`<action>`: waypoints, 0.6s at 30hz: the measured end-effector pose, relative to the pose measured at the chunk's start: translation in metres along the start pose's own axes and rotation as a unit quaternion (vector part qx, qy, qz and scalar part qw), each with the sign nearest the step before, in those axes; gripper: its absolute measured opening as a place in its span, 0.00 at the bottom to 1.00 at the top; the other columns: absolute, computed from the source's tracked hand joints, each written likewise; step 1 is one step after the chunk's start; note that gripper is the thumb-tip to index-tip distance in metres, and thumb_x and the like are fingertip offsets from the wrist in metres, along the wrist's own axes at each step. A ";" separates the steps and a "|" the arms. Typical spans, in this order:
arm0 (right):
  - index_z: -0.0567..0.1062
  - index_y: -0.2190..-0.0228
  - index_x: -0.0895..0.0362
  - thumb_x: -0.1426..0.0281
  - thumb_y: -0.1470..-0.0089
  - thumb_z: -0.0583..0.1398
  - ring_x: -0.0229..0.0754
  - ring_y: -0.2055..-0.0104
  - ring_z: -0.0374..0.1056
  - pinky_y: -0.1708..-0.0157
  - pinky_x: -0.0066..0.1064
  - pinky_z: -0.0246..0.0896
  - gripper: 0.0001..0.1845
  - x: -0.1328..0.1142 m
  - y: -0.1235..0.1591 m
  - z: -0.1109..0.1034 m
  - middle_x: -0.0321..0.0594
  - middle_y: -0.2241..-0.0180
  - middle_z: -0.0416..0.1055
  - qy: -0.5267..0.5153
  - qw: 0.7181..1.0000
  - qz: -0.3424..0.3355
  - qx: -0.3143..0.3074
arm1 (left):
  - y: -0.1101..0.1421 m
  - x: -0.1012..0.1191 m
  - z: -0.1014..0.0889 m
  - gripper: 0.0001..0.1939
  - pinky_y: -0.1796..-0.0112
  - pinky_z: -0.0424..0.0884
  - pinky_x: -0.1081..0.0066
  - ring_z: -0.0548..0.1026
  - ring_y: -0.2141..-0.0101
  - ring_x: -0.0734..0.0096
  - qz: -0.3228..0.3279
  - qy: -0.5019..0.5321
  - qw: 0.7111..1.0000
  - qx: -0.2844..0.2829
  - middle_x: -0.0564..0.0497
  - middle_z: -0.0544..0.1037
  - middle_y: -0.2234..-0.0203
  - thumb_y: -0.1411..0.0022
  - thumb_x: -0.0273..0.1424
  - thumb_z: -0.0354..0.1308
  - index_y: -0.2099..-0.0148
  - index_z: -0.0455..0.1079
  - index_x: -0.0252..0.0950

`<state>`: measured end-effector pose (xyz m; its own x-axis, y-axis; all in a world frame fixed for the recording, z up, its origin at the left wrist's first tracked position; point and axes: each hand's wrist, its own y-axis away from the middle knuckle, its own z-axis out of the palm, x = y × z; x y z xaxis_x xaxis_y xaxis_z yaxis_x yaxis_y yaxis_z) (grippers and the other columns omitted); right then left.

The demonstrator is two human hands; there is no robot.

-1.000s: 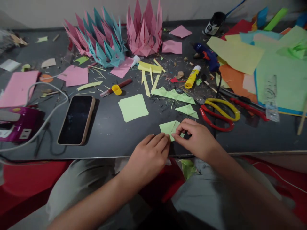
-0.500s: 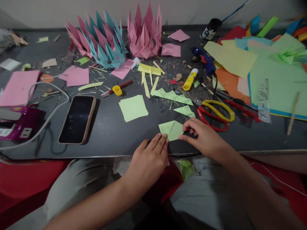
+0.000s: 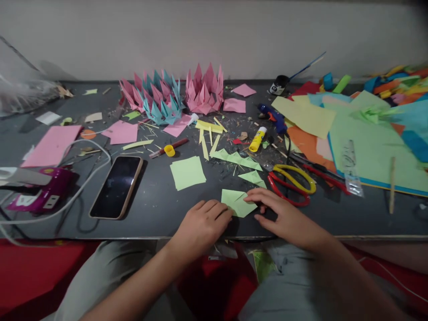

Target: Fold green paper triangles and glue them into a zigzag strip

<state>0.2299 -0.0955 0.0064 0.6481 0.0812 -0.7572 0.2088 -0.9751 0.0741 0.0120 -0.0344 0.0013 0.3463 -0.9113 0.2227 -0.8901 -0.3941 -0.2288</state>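
A small light green folded paper [image 3: 236, 203] lies near the front edge of the dark table [image 3: 157, 209]. My left hand [image 3: 200, 225] rests flat beside it, fingertips touching its left edge. My right hand [image 3: 282, 216] lies on the table at the paper's right side, fingers stretched out, index finger on the paper's upper right corner. Neither hand lifts the paper.
A phone [image 3: 117, 186] lies left, a green paper square [image 3: 187, 172] behind my hands, red and yellow scissors [image 3: 290, 183] to the right. Pink and teal paper crowns [image 3: 160, 96] stand at the back. A glue stick [image 3: 257, 139], glue gun [image 3: 272, 117] and coloured sheets [image 3: 368, 133] fill the right.
The camera has tilted up, showing more wall. My right hand has opened from a pinch and moved to the paper's right; the left hand stays at its left edge.
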 end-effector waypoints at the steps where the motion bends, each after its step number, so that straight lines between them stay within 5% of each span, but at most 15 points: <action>1: 0.68 0.57 0.52 0.78 0.50 0.53 0.34 0.65 0.67 0.65 0.28 0.66 0.19 -0.001 0.000 0.001 0.42 0.51 0.64 -0.013 1.000 0.006 -0.002 | -0.001 0.000 0.001 0.07 0.67 0.68 0.67 0.72 0.63 0.65 -0.005 -0.002 1.000 0.008 0.49 0.74 0.64 0.37 0.28 0.49 0.57 0.66 0.34; 8: 0.72 0.59 0.53 0.80 0.49 0.51 0.37 0.57 0.67 0.58 0.28 0.63 0.19 -0.011 -0.005 0.005 0.40 0.58 0.71 -0.005 1.000 -0.011 -0.003 | -0.005 -0.002 0.003 0.08 0.64 0.70 0.66 0.73 0.60 0.64 -0.003 -0.012 0.999 0.030 0.50 0.75 0.62 0.37 0.27 0.50 0.57 0.67 0.34; 18: 0.74 0.73 0.56 0.75 0.46 0.56 0.41 0.64 0.64 0.64 0.34 0.62 0.08 -0.014 -0.005 0.015 0.41 0.68 0.68 0.193 0.972 -0.125 0.040 | -0.003 -0.010 0.006 0.08 0.60 0.71 0.62 0.72 0.56 0.61 -0.046 0.008 0.996 0.072 0.48 0.75 0.58 0.37 0.27 0.49 0.59 0.69 0.33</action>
<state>0.2088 -0.0945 0.0071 0.8140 0.3741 -0.4444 0.3480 -0.9266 -0.1426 0.0123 -0.0247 -0.0056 0.4192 -0.8687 0.2638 -0.8028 -0.4904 -0.3391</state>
